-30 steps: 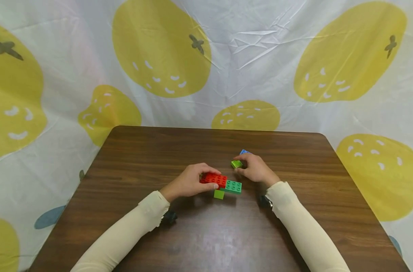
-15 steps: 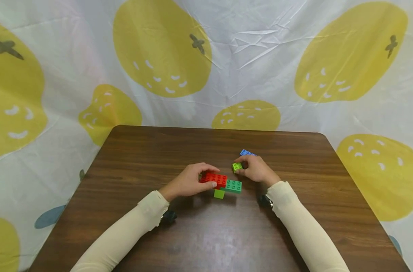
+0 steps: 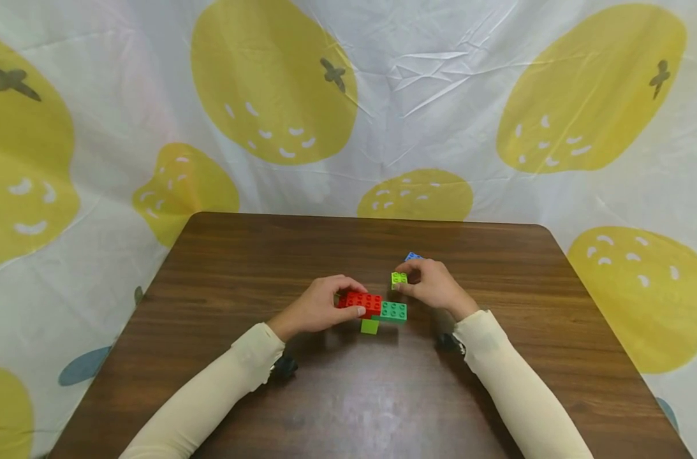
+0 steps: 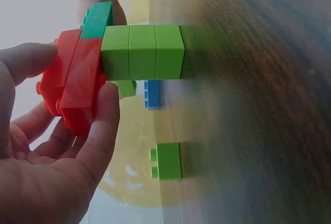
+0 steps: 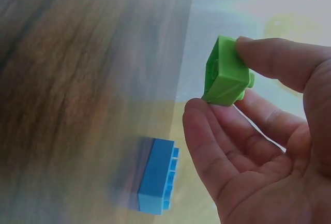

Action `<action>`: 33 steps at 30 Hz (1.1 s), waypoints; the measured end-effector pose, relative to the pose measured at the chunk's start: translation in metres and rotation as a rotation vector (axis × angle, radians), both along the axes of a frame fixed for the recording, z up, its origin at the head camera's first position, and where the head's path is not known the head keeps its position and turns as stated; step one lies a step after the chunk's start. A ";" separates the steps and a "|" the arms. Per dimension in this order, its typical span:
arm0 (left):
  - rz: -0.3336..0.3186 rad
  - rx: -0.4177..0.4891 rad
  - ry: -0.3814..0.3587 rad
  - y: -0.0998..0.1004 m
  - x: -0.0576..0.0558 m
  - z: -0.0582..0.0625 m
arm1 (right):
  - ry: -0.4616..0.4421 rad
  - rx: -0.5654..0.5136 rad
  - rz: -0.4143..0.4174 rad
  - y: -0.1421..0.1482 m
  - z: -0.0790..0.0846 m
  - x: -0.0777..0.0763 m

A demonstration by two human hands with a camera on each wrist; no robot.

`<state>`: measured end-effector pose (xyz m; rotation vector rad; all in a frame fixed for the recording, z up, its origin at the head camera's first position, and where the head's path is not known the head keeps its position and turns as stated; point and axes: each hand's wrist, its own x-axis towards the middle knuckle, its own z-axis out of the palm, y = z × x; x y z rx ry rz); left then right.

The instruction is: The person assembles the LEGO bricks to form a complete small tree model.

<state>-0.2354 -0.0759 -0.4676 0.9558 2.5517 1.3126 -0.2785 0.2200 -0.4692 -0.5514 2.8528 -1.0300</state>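
My left hand (image 3: 323,305) grips the red bricks (image 4: 77,79) of a joined toy-brick build, thumb on one side and fingers on the other. A teal-green brick (image 3: 394,311) sticks out from the red ones to the right. Below them is a column of three lime-green bricks (image 4: 143,53), standing on the table. My right hand (image 3: 436,288) pinches a small lime-green brick (image 5: 227,74) between thumb and fingertips, raised off the table, studs toward the head camera. It is just behind and above the teal brick's right end, apart from it.
Beyond my right hand a blue brick (image 5: 156,176) lies on the brown wooden table (image 3: 348,395), partly covered in the head view. Another lime-green brick (image 4: 169,161) stands on the table, hidden behind my left hand from above. A lemon-patterned curtain (image 3: 417,115) hangs behind the table.
The small lime-green brick in my right hand has turned so that its studs face the head camera squarely. My left hand and the build have hardly moved.
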 end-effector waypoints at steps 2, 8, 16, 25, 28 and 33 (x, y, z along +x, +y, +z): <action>0.005 0.003 -0.002 0.000 0.000 0.000 | 0.011 -0.020 0.001 -0.001 0.003 0.004; 0.024 0.003 -0.006 0.000 0.000 -0.001 | 0.058 -0.088 0.003 -0.001 0.011 0.017; 0.032 0.009 -0.008 -0.001 0.001 -0.003 | 0.093 -0.121 0.051 -0.001 0.023 0.037; 0.031 0.010 -0.013 -0.001 0.002 -0.001 | 0.092 -0.152 0.144 -0.007 0.027 0.060; 0.025 0.014 -0.005 -0.001 0.002 -0.001 | 0.088 -0.175 0.167 -0.010 0.025 0.066; 0.017 0.022 0.004 0.000 0.002 0.000 | 0.094 -0.201 0.178 -0.014 0.019 0.071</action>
